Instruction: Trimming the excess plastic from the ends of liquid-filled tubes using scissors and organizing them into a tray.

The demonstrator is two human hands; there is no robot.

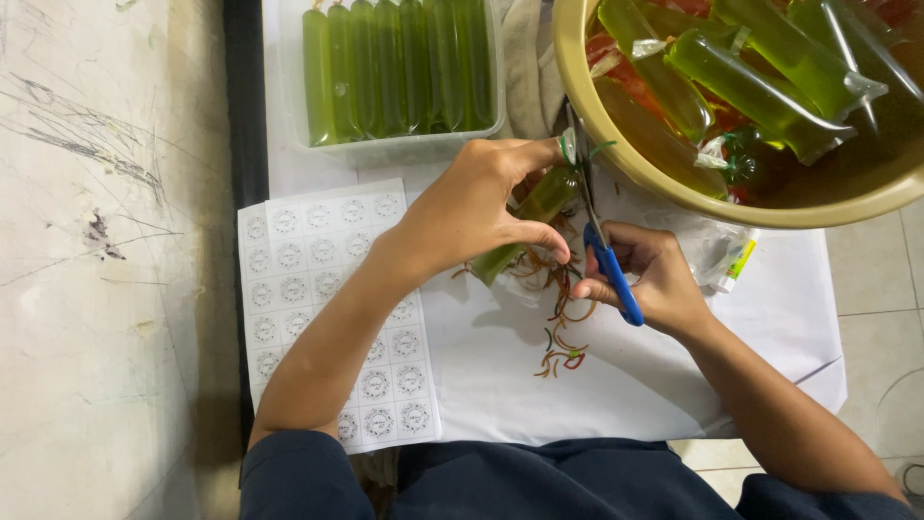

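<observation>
The slim green liquid-filled plastic tube (534, 217) slants over the white paper sheet (500, 376), its long axis running from lower left up to a tied end at upper right. The left hand (472, 207) pinches it firmly. The right hand (645, 279) grips blue-handled scissors (602, 241), blades apparently at that tied tip. Cut rubber bands (563, 347) lie below; a tan bowl (616, 144) sits just beyond.

Left of where I grip, a pale scuffed wall (106, 241) shows grey scribbles. A dark strip (245, 193) borders the white paper sheet (539, 395) under my grip. Beige floor tiles (885, 337) lie to the right.
</observation>
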